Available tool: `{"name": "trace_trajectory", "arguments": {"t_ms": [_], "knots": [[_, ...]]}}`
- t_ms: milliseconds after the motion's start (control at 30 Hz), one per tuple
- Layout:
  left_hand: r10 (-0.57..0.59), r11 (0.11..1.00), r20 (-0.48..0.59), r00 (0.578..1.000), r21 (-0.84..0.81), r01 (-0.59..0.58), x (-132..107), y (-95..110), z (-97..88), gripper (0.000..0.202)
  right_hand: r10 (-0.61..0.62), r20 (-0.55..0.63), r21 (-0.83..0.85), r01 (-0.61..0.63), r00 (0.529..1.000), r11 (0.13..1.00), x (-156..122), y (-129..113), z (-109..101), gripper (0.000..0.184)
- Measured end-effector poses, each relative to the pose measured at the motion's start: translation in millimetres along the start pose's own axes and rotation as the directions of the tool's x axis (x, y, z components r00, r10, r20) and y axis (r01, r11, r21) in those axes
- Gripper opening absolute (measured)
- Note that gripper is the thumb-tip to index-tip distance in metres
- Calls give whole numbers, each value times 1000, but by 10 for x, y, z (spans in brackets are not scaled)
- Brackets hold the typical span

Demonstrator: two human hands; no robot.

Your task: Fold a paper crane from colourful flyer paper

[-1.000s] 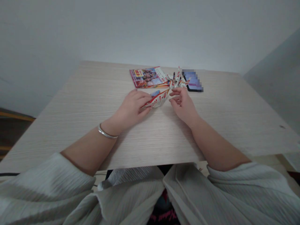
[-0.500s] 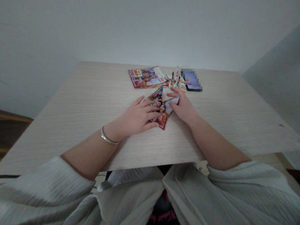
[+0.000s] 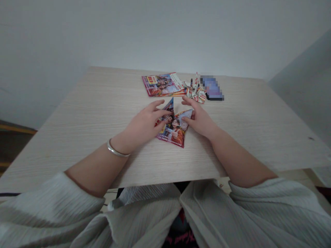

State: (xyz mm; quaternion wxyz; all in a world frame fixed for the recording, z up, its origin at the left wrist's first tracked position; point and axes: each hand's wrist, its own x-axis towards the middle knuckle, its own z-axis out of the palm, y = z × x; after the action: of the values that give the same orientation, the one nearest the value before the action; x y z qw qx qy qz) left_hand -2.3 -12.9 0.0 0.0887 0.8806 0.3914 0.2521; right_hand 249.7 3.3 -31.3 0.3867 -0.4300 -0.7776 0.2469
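Note:
A glossy printed flyer (image 3: 177, 132), folded into a shape with two upright-looking points, lies on the table in front of me. Around its left flap are the fingers of my left hand (image 3: 144, 122), thumb and index finger on the printed face and another finger stretched past it. My right hand (image 3: 200, 119) holds the right flap, its thumb over the paper and part of its fingers hidden behind; the index finger sticks out above. A silver bangle (image 3: 116, 150) circles my left wrist.
Beyond my hands lie several flat flyers (image 3: 161, 86) in a stack. Beside them stands a folded paper figure (image 3: 195, 92) with pointed parts, close to a phone (image 3: 213, 88) with its screen lit. The pale wooden table (image 3: 90, 103) meets a wall at the back.
The folded flyer has shifted slightly left and towards me, with more of its lower face showing. My left hand has gone from lying flat on it to curling at its left side.

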Motion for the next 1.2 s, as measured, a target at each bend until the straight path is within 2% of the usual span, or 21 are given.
{"name": "trace_trajectory", "arguments": {"t_ms": [100,200,333,433,600,767,1033,1200], "knots": [[-43,997,48,998,72,40,-6,-30,23,39,-18,-37,-97,15,999,995,-3,-20,-42,52],[-122,979,67,990,174,108,-1,1,-3,46,-6,-19,-140,4,1000,990,-14,-31,-101,34],[-203,956,111,973,236,173,16,73,-63,50,-42,70,-192,55,997,980,-17,-37,-142,37],[-232,953,146,962,230,195,24,91,-77,51,-9,103,-198,30,995,980,-9,-43,-131,32],[-231,953,175,957,240,186,30,90,-61,53,75,62,-181,-63,995,981,-2,-73,-92,28],[-221,952,188,957,257,169,44,107,-35,58,117,76,-105,-109,990,988,10,-174,-16,30],[-158,971,159,974,204,125,21,56,24,60,101,49,-68,-98,994,993,75,-242,64,2],[-147,979,150,978,165,122,0,28,67,62,157,16,-63,-155,988,986,67,-216,86,7]]}}
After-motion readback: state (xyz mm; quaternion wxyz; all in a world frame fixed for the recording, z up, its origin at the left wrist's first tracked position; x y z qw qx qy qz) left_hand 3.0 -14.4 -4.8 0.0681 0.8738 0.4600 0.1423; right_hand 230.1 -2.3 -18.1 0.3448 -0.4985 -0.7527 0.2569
